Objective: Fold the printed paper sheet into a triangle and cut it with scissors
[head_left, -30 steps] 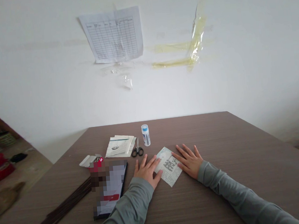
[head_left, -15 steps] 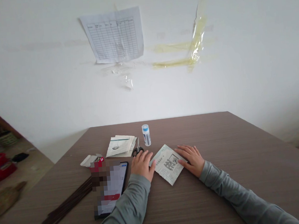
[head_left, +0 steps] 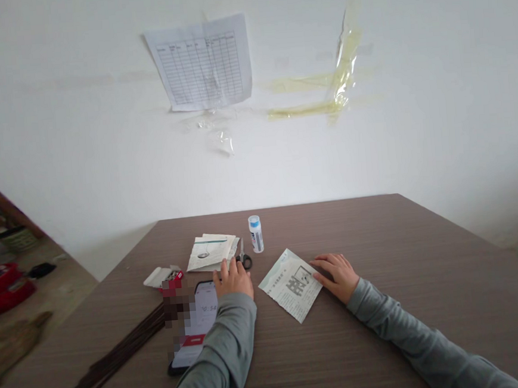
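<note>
A square of folded printed paper [head_left: 289,293] lies on the table, turned so a corner points toward me. My right hand [head_left: 338,276] rests at its right corner, fingers stretched out and thumb touching the edge. To the left of the paper, my left hand [head_left: 233,279] is free of it, fingers apart and holding nothing. Its fingertips are close to the scissors [head_left: 245,259] and the front edge of a stack of folded papers [head_left: 207,252]. Partly behind my left hand and sleeve lies a phone [head_left: 186,355] with its screen lit.
A white bottle with a blue top [head_left: 255,235] stands behind the scissors. A small open red-and-white box [head_left: 162,277] and a bundle of thin dark sticks [head_left: 119,350] are at the left. The table [head_left: 378,226] meets a wall bearing a taped printed sheet [head_left: 204,67].
My left hand has let go of the folded paper's left corner and moved left toward the scissors and paper stack. My right hand stays at the right corner.
</note>
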`<control>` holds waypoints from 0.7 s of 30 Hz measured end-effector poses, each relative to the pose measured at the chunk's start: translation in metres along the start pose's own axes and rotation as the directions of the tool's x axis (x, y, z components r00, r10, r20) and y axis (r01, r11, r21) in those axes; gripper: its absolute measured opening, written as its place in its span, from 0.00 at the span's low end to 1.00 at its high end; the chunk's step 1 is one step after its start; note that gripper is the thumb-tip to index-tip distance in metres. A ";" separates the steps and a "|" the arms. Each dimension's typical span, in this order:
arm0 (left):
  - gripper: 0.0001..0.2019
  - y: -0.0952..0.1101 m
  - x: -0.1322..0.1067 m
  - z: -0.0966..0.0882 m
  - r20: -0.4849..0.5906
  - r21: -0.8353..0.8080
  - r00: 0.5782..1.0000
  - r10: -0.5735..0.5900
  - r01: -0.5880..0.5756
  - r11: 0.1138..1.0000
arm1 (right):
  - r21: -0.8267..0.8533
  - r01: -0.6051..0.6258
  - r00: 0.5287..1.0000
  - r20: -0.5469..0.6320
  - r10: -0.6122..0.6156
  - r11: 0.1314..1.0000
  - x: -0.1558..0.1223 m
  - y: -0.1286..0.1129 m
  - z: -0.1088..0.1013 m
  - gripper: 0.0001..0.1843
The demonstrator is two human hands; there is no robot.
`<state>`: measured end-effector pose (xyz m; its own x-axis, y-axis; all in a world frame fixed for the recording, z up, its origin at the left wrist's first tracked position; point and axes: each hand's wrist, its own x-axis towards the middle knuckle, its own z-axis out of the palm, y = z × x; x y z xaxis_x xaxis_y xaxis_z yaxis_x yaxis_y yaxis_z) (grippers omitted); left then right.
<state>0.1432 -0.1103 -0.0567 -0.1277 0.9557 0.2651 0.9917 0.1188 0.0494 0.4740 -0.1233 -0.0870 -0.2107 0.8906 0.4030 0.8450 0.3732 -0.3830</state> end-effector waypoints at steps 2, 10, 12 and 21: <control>0.27 0.000 0.001 0.000 0.006 -0.003 1.000 -0.004 0.004 1.000 | 0.003 -0.004 1.000 0.012 0.004 1.000 0.000 0.000 -0.001 0.24; 0.27 -0.002 0.002 -0.003 -0.035 -0.020 0.999 -0.039 0.039 0.999 | 0.000 -0.017 0.999 0.051 0.017 1.000 0.002 0.003 -0.004 0.24; 0.27 -0.003 0.001 -0.002 -0.090 0.007 0.996 -0.013 0.014 1.000 | -0.006 -0.014 0.999 0.048 0.015 1.000 0.002 0.002 -0.004 0.23; 0.21 0.000 -0.012 -0.004 -0.217 -0.071 0.970 0.107 -0.125 0.990 | -0.010 0.018 0.999 0.047 -0.018 1.000 0.002 0.003 -0.009 0.24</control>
<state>0.1443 -0.1224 -0.0564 -0.0214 0.8816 0.4716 0.9963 -0.0207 0.0839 0.4805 -0.1227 -0.0799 -0.2483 0.8951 0.3703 0.8462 0.3865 -0.3669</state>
